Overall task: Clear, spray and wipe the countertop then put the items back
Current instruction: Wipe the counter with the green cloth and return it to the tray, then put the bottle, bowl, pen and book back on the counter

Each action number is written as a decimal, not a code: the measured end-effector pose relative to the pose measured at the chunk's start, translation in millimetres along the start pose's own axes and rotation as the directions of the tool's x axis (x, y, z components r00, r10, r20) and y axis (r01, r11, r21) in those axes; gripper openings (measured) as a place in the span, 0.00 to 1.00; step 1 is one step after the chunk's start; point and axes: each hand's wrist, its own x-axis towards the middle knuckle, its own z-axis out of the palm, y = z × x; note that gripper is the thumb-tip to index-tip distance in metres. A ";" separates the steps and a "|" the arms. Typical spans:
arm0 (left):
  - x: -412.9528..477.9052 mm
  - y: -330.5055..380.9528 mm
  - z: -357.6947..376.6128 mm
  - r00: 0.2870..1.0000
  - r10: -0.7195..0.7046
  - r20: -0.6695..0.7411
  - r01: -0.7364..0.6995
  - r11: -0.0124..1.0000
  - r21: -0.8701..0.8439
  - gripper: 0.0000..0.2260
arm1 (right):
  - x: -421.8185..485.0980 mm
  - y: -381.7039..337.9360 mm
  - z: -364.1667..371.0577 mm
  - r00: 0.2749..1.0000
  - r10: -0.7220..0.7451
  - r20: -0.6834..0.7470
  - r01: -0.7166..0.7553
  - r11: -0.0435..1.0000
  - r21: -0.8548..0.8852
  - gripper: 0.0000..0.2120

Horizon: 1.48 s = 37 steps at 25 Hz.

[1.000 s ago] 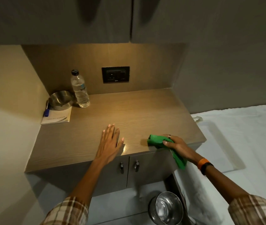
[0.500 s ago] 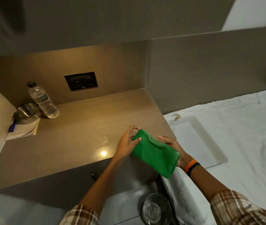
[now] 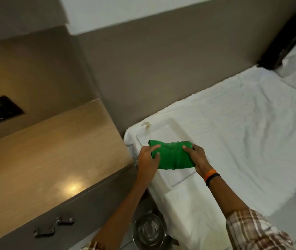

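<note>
White bedding at three o'clock backs the green cloth (image 3: 172, 156), both hands, left hand (image 3: 148, 157) and right hand (image 3: 196, 157), in closed grip on its ends; folding edges square should suit wiping the table (image 3: 44, 150).

Both arms reach forward, forearms bare below rolled plaid sleeves. The left hand (image 3: 148, 156) grips with its thumb laid across the top and the fingers curled beneath. The right hand (image 3: 196, 157) mirrors it, thumb pointing inward toward the left hand's thumb, fingers tucked under. Orange and black bands (image 3: 211, 175) circle the right wrist.
</note>
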 end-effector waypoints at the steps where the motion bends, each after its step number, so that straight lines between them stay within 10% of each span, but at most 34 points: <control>1: 4.4 -4.2 20.8 0.996 -0.052 0.072 0.051 0.998 0.025 0.15 | 13.5 2.1 -9.2 0.997 -0.047 -0.068 0.040 0.994 -0.105 0.14; 9: 42.7 -101.4 169.9 0.927 -0.274 0.257 0.226 0.953 0.199 0.21 | 144.0 85.2 -49.4 0.971 -0.235 0.032 0.191 0.698 -0.690 0.11; 13: 47.3 -149.2 217.1 0.905 -0.325 0.276 0.214 0.906 0.364 0.20 | 184.9 139.8 -55.0 0.954 -0.230 0.191 0.266 0.366 -0.892 0.19; 18: 40.6 -166.5 220.3 0.952 -0.056 0.302 -0.138 0.801 0.583 0.28 | 176.4 173.5 -48.9 0.912 -0.293 0.285 0.294 -0.014 -0.956 0.35; 23: 43.3 -134.0 163.0 0.943 0.183 0.278 -0.331 0.592 0.735 0.35 | 126.9 121.5 -28.7 0.820 -0.451 0.352 0.366 -0.060 -0.929 0.43; 30: 34.5 -16.7 2.8 0.962 0.272 0.012 -0.198 0.668 0.717 0.33 | 11.4 -32.0 49.8 0.634 -0.630 0.449 0.505 -0.103 -0.857 0.43; 37: 9.7 -58.0 -174.6 0.932 0.283 -0.226 -0.004 0.633 0.774 0.36 | -75.6 -65.8 200.0 0.419 -0.703 0.575 0.684 -0.172 -0.709 0.43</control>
